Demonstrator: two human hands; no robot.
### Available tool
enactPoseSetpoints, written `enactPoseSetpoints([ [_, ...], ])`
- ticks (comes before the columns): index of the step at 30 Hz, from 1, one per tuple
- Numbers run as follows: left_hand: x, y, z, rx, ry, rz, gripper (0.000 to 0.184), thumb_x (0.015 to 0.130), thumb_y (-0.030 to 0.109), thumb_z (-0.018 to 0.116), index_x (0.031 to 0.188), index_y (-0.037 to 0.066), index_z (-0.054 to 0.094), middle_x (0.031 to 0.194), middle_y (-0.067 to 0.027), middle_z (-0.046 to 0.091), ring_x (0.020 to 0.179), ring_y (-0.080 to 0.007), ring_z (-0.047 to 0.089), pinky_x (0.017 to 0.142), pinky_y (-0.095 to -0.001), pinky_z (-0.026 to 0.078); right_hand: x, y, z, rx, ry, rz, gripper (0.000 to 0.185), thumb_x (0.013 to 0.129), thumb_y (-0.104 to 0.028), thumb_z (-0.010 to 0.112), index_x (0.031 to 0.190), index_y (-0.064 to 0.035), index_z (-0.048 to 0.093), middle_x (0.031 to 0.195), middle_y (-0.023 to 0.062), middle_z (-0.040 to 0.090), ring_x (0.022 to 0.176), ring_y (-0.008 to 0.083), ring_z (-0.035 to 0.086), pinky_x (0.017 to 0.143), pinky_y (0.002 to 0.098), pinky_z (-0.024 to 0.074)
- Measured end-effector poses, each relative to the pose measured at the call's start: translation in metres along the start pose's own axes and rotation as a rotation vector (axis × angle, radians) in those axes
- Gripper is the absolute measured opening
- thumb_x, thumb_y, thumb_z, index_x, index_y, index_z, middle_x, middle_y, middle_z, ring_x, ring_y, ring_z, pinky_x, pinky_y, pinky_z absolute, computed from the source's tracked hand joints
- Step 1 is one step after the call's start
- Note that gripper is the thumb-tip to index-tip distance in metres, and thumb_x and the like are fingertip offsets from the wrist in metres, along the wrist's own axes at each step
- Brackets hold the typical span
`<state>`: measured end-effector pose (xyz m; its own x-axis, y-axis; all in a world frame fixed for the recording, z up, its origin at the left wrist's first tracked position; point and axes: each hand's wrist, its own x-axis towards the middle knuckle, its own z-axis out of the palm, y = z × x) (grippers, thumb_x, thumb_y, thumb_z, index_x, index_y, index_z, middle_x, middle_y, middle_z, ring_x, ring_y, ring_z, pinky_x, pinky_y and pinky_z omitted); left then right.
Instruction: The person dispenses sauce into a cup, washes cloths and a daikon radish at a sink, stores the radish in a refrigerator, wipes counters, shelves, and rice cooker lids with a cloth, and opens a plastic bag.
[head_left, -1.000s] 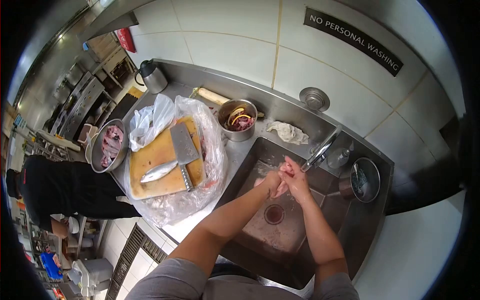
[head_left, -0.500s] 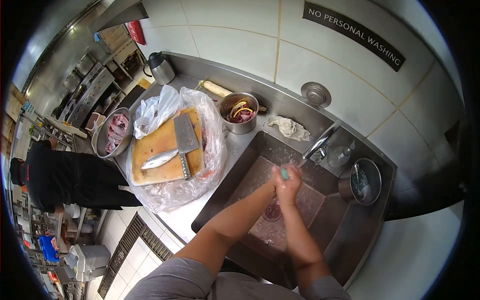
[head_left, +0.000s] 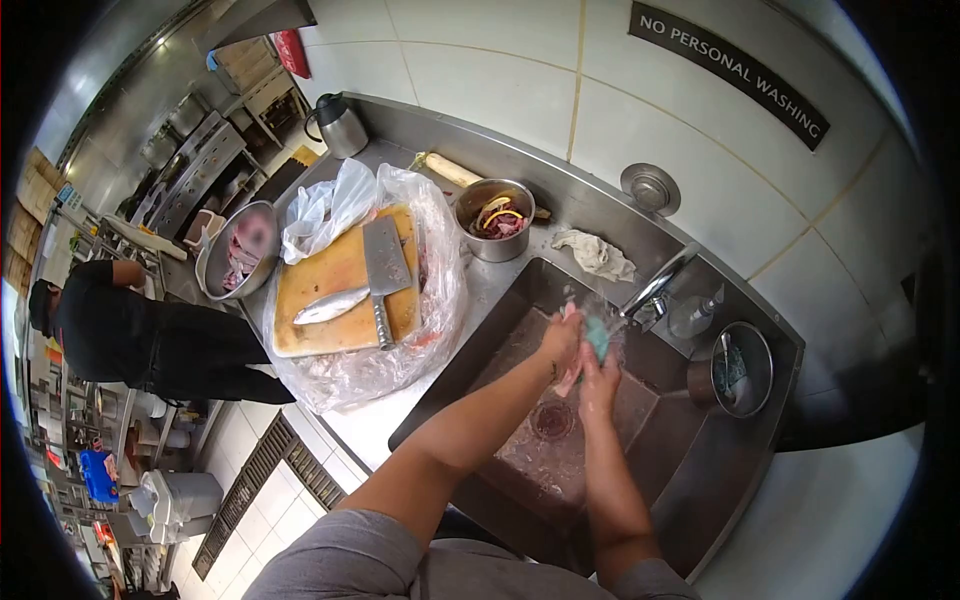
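Over the brown-toned sink [head_left: 600, 440], both hands are close together under the tap [head_left: 668, 275], in splashing water. My left hand [head_left: 558, 340] is closed around a slim pinkish piece [head_left: 569, 382], smeared by water and motion; its kind is unclear. In my right hand [head_left: 599, 378] is a wet green scouring pad [head_left: 597, 338], held against or just beside that piece. On the counter to the left, a whole silvery fish [head_left: 330, 306] and a cleaver [head_left: 385, 270] lie on a yellowed cutting board [head_left: 320, 265], apart from both hands.
Plastic bags [head_left: 435, 270] surround the board. A bowl of fish pieces [head_left: 240, 250], a metal pot of scraps [head_left: 497, 222], a cloth [head_left: 595, 255] and a jug [head_left: 340, 127] stand around. Right of the tap sit a soap bottle [head_left: 692, 318] and pot [head_left: 745, 370]. A person [head_left: 150, 330] works at left.
My hands, earlier clasped together around the green pad, have parted slightly and show more of the pad and the pinkish piece. The view has shifted a little.
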<state>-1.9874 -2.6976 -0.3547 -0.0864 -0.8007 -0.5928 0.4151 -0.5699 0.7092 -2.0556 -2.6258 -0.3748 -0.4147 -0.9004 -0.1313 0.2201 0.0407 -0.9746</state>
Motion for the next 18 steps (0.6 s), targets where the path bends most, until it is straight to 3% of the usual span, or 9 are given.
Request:
enactPoseSetpoints([
  [1, 0.019, -0.029, -0.012, 0.003, -0.004, -0.002, 0.022, 0.091, 0.024, 0.050, 0.104, 0.005, 0.052, 0.087, -0.0109, 0.060, 0.083, -0.0222, 0.061, 0.069, -0.0388, 0.050, -0.002, -0.007, 0.006, 0.001, 0.005, -0.001, 0.023, 0.087, -0.017, 0.064, 0.102, -0.0002, 0.060, 0.106, 0.0070, 0.058, 0.098, 0.0278, 0.055, 0.085, 0.0359, 0.0431],
  [3, 0.058, -0.077, -0.039, 1.508, -0.558, 0.734, 0.028, 0.091, 0.027, 0.045, 0.103, 0.003, 0.053, 0.091, -0.0161, 0.061, 0.078, -0.0261, 0.063, 0.068, -0.0370, 0.051, -0.003, -0.028, 0.016, -0.521, 0.174, -0.518, 0.018, 0.085, -0.015, 0.065, 0.083, 0.0021, 0.060, 0.086, 0.0121, 0.059, 0.082, 0.0283, 0.056, 0.072, 0.0360, 0.0433],
  [4, 0.039, -0.062, -0.030, 1.506, -0.556, 0.732, 0.028, 0.091, 0.027, 0.045, 0.103, 0.003, 0.053, 0.091, -0.0161, 0.061, 0.078, -0.0261, 0.063, 0.068, -0.0370, 0.051, 0.006, -0.019, 0.011, -0.474, 0.225, -0.478, 0.024, 0.085, -0.020, 0.063, 0.076, 0.0021, 0.059, 0.080, 0.0165, 0.058, 0.075, 0.0303, 0.055, 0.066, 0.0378, 0.0407],
  [6, 0.001, -0.035, -0.015, 1.106, -0.270, -0.003, 0.030, 0.090, 0.027, 0.044, 0.097, 0.000, 0.054, 0.084, -0.0220, 0.063, 0.074, -0.0329, 0.065, 0.064, -0.0402, 0.051, 0.034, 0.013, -0.013, -0.430, 0.160, -0.236, 0.027, 0.085, -0.023, 0.061, 0.075, 0.0026, 0.059, 0.078, 0.0163, 0.059, 0.074, 0.0307, 0.055, 0.067, 0.0378, 0.0410],
  [7, -0.004, -0.034, -0.016, 1.110, -0.276, -0.005, 0.030, 0.090, 0.027, 0.044, 0.097, 0.000, 0.054, 0.084, -0.0220, 0.063, 0.074, -0.0329, 0.065, 0.064, -0.0402, 0.051, 0.040, 0.009, -0.017, -0.376, 0.102, 0.001, 0.031, 0.086, -0.026, 0.060, 0.074, 0.0031, 0.059, 0.076, 0.0161, 0.060, 0.073, 0.0312, 0.055, 0.067, 0.0379, 0.0413],
  [9, -0.009, -0.030, -0.020, 0.960, -0.201, 0.173, 0.028, 0.087, 0.024, 0.048, 0.093, -0.003, 0.055, 0.078, -0.0232, 0.064, 0.071, -0.0381, 0.065, 0.061, -0.0443, 0.050, 0.049, 0.003, -0.033, -0.515, -0.051, -0.019, 0.031, 0.085, -0.029, 0.058, 0.082, 0.0016, 0.060, 0.085, 0.0189, 0.062, 0.079, 0.0337, 0.057, 0.072, 0.0397, 0.0430],
  [12, -0.010, -0.028, -0.028, 1.193, -0.084, 0.500, 0.027, 0.085, 0.021, 0.050, 0.094, -0.003, 0.056, 0.081, -0.0233, 0.064, 0.076, -0.0395, 0.064, 0.064, -0.0464, 0.049, 0.057, 0.002, -0.036, -0.916, -0.075, -0.191, 0.028, 0.082, -0.025, 0.062, 0.096, -0.0009, 0.060, 0.096, 0.0202, 0.061, 0.092, 0.0349, 0.057, 0.080, 0.0418, 0.0437],
  [14, -0.010, -0.031, -0.030, 1.176, -0.115, 0.503, 0.028, 0.085, 0.022, 0.052, 0.097, -0.003, 0.056, 0.082, -0.0239, 0.064, 0.077, -0.0401, 0.064, 0.066, -0.0474, 0.048, 0.057, -0.028, -0.021, -1.081, -0.095, -0.434, 0.035, 0.079, -0.020, 0.065, 0.109, -0.0034, 0.056, 0.107, 0.0199, 0.058, 0.104, 0.0370, 0.053, 0.088, 0.0438, 0.0425],
  [18, 0.002, -0.061, -0.048, 1.288, -0.291, 0.533, 0.033, 0.088, 0.030, 0.055, 0.104, 0.001, 0.054, 0.085, -0.0257, 0.062, 0.083, -0.0418, 0.061, 0.071, -0.0492, 0.047, 0.103, -0.010, 0.027, -0.806, -0.344, -0.496, 0.039, 0.078, -0.016, 0.067, 0.113, -0.0027, 0.055, 0.114, 0.0201, 0.056, 0.108, 0.0376, 0.051, 0.093, 0.0423, 0.0409],
])
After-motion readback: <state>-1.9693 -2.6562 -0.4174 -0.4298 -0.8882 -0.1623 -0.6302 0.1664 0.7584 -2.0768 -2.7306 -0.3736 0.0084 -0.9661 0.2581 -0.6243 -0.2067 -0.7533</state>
